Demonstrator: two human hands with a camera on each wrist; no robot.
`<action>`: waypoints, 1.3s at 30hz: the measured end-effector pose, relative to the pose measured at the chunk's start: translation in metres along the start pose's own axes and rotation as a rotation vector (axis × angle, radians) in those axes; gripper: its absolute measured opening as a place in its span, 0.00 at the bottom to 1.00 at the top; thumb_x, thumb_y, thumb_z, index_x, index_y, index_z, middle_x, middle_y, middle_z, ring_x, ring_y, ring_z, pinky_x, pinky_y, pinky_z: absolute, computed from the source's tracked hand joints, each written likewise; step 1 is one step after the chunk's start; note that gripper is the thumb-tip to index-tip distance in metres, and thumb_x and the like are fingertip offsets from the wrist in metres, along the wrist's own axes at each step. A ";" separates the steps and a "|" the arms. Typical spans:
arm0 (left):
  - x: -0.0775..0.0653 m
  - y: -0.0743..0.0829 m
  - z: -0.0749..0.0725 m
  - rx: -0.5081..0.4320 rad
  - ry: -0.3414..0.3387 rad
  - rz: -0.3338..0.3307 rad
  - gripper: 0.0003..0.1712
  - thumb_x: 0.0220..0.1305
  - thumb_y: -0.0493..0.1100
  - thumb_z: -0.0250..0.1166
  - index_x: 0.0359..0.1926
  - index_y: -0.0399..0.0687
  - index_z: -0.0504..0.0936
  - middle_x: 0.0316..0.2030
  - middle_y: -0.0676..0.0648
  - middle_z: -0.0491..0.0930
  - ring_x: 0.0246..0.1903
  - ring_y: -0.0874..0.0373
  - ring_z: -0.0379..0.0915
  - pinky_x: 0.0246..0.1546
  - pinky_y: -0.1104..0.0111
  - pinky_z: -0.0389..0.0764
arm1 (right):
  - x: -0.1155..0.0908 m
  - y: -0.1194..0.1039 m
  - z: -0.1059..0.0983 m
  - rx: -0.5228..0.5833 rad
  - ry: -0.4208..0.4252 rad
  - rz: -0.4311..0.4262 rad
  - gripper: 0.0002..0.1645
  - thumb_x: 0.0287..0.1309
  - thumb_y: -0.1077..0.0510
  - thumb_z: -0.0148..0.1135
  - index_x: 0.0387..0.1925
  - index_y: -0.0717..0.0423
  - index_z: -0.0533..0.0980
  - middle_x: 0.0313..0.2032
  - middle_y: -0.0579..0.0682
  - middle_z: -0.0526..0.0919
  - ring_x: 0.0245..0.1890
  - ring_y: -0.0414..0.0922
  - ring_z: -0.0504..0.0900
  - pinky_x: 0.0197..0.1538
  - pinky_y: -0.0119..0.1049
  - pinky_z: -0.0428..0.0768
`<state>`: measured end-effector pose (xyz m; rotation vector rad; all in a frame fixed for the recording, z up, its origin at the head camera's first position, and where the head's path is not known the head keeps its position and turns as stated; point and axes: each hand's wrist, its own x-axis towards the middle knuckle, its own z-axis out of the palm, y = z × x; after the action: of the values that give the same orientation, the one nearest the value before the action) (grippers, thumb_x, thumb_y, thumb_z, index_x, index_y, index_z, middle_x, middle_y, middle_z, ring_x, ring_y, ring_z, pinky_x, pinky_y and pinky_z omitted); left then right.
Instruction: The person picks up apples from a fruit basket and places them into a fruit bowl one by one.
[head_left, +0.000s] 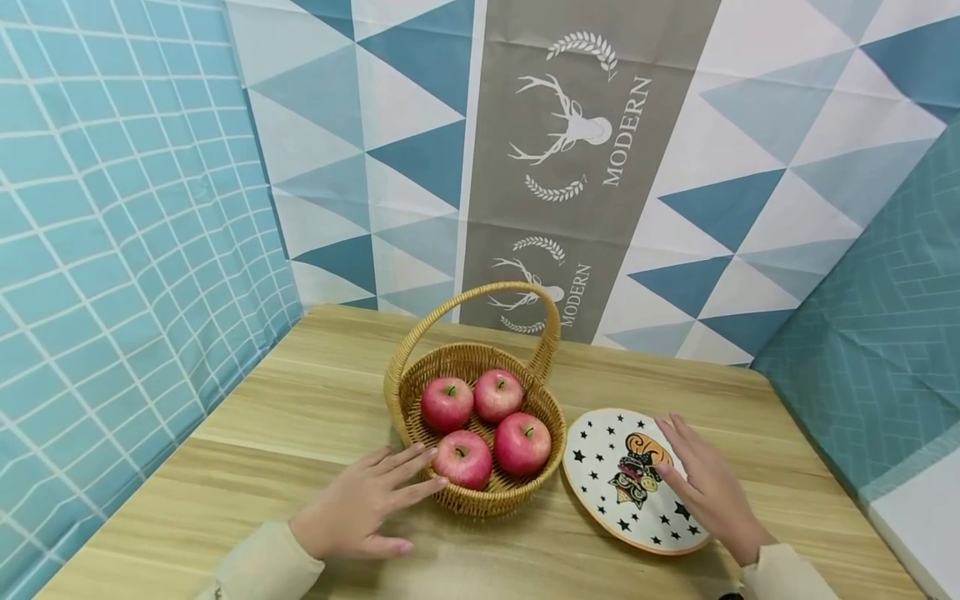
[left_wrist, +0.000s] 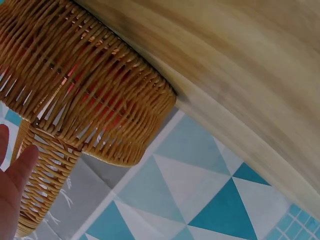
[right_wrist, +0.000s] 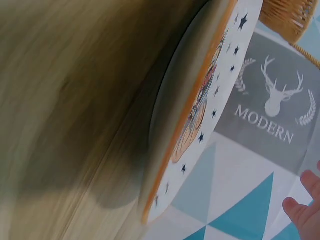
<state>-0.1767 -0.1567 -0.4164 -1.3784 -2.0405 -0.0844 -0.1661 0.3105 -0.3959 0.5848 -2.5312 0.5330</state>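
A wicker basket [head_left: 480, 502] with a tall arched handle stands on the table, several red apples [head_left: 522, 444] inside it. My left hand [head_left: 367, 504] is at the basket's near left rim, fingers spread and straight, with fingertips overlapping the edge beside the nearest apple [head_left: 462, 460]. In the left wrist view, its fingers [left_wrist: 22, 167] appear beside the woven basket [left_wrist: 90, 85]. To the right lies a white oval plate [head_left: 600, 492] with an orange rim, black stars and a printed figure. My right hand [head_left: 708, 487] hovers over the plate's right side, fingers extended, holding nothing.
The wooden table [head_left: 300, 417] carries both things. Behind it hangs a triangle-patterned cloth [head_left: 412, 192] with a grey deer panel [head_left: 570, 125]. Blue tiled sheeting [head_left: 127, 217] borders the left, and a teal sheet [head_left: 885, 317] with a white block [head_left: 922, 508] borders the right.
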 end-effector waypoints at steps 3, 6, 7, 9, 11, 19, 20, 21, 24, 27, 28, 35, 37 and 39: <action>0.000 0.002 0.001 0.014 -0.023 -0.016 0.40 0.68 0.71 0.35 0.72 0.57 0.61 0.61 0.43 0.72 0.59 0.48 0.70 0.55 0.54 0.68 | 0.004 -0.006 0.004 0.006 -0.002 -0.017 0.34 0.66 0.49 0.55 0.70 0.53 0.61 0.66 0.72 0.60 0.59 0.73 0.64 0.52 0.68 0.62; -0.001 0.004 0.003 0.015 -0.031 -0.023 0.39 0.68 0.71 0.38 0.69 0.55 0.66 0.61 0.43 0.73 0.59 0.48 0.70 0.60 0.55 0.64 | 0.009 -0.013 0.009 0.017 -0.001 -0.036 0.34 0.66 0.48 0.55 0.68 0.57 0.64 0.67 0.72 0.58 0.60 0.73 0.62 0.53 0.68 0.62; -0.001 0.004 0.004 0.013 -0.035 -0.026 0.38 0.67 0.71 0.39 0.67 0.55 0.68 0.61 0.42 0.73 0.59 0.48 0.70 0.64 0.57 0.59 | 0.011 -0.015 0.011 0.021 -0.003 -0.041 0.33 0.66 0.48 0.55 0.68 0.58 0.64 0.67 0.72 0.58 0.60 0.73 0.62 0.53 0.68 0.62; -0.001 0.005 0.005 0.021 -0.044 -0.030 0.37 0.66 0.71 0.42 0.64 0.54 0.71 0.60 0.42 0.73 0.58 0.48 0.71 0.67 0.59 0.52 | 0.015 -0.018 0.016 0.023 -0.003 -0.055 0.33 0.66 0.47 0.54 0.67 0.59 0.65 0.67 0.71 0.58 0.61 0.72 0.62 0.54 0.67 0.62; -0.001 0.007 0.005 0.026 -0.056 -0.037 0.37 0.65 0.71 0.45 0.63 0.53 0.73 0.60 0.42 0.74 0.58 0.48 0.71 0.66 0.59 0.53 | 0.019 -0.021 0.020 0.038 -0.004 -0.064 0.33 0.66 0.47 0.55 0.67 0.59 0.65 0.67 0.71 0.58 0.61 0.72 0.61 0.54 0.67 0.62; 0.001 0.012 0.003 0.022 -0.162 -0.111 0.38 0.59 0.69 0.55 0.63 0.52 0.74 0.61 0.41 0.72 0.60 0.45 0.69 0.47 0.48 0.75 | 0.033 -0.030 0.032 0.088 -0.015 -0.087 0.34 0.67 0.45 0.52 0.67 0.60 0.65 0.68 0.70 0.56 0.63 0.72 0.59 0.56 0.69 0.58; 0.002 0.013 0.002 0.019 -0.178 -0.123 0.38 0.59 0.69 0.56 0.63 0.52 0.74 0.62 0.41 0.72 0.60 0.45 0.69 0.46 0.47 0.75 | 0.034 -0.031 0.032 0.087 -0.016 -0.090 0.34 0.67 0.45 0.52 0.66 0.62 0.65 0.68 0.71 0.56 0.63 0.72 0.59 0.56 0.68 0.58; 0.002 0.014 0.001 0.013 -0.191 -0.133 0.38 0.58 0.69 0.57 0.62 0.53 0.75 0.62 0.41 0.71 0.60 0.45 0.68 0.46 0.47 0.75 | 0.036 -0.032 0.033 0.086 -0.019 -0.091 0.34 0.67 0.45 0.52 0.66 0.62 0.65 0.68 0.71 0.57 0.63 0.72 0.59 0.56 0.68 0.58; 0.004 0.016 0.000 -0.016 -0.226 -0.163 0.38 0.58 0.68 0.59 0.63 0.52 0.75 0.63 0.41 0.70 0.61 0.44 0.66 0.46 0.46 0.75 | 0.041 -0.035 0.035 0.085 -0.019 -0.100 0.35 0.67 0.43 0.50 0.65 0.63 0.66 0.67 0.71 0.58 0.63 0.71 0.60 0.56 0.68 0.59; 0.006 0.018 -0.001 -0.033 -0.248 -0.183 0.38 0.57 0.67 0.60 0.63 0.52 0.75 0.64 0.40 0.69 0.62 0.43 0.65 0.45 0.45 0.75 | 0.047 -0.038 0.038 0.089 -0.016 -0.114 0.36 0.68 0.41 0.48 0.65 0.63 0.66 0.67 0.71 0.57 0.63 0.71 0.60 0.56 0.68 0.60; 0.006 0.019 -0.001 -0.035 -0.253 -0.187 0.38 0.57 0.67 0.60 0.63 0.52 0.75 0.64 0.40 0.69 0.62 0.43 0.65 0.44 0.45 0.75 | 0.050 -0.040 0.039 0.094 -0.012 -0.121 0.36 0.68 0.40 0.47 0.65 0.63 0.67 0.67 0.71 0.57 0.63 0.71 0.60 0.56 0.68 0.60; 0.008 0.020 -0.004 -0.043 -0.305 -0.206 0.40 0.56 0.68 0.61 0.64 0.52 0.73 0.65 0.39 0.67 0.63 0.43 0.64 0.46 0.45 0.75 | 0.067 -0.052 0.048 0.115 -0.040 -0.157 0.41 0.67 0.34 0.43 0.66 0.63 0.65 0.69 0.70 0.54 0.66 0.69 0.56 0.59 0.69 0.56; 0.009 0.021 -0.005 -0.045 -0.319 -0.210 0.40 0.57 0.68 0.60 0.64 0.52 0.73 0.65 0.40 0.67 0.63 0.43 0.64 0.47 0.45 0.74 | 0.072 -0.055 0.050 0.119 -0.065 -0.165 0.44 0.66 0.32 0.42 0.66 0.63 0.64 0.69 0.70 0.54 0.66 0.68 0.56 0.59 0.68 0.57; 0.009 0.022 -0.005 -0.042 -0.326 -0.209 0.41 0.56 0.69 0.60 0.64 0.52 0.73 0.65 0.40 0.67 0.63 0.43 0.63 0.47 0.45 0.74 | 0.077 -0.059 0.051 0.138 -0.089 -0.170 0.47 0.64 0.30 0.43 0.67 0.63 0.63 0.70 0.69 0.52 0.66 0.68 0.56 0.59 0.68 0.58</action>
<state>-0.1577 -0.1420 -0.4144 -1.2646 -2.4632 0.0076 -0.2168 0.2147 -0.3806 0.8844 -2.5106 0.6348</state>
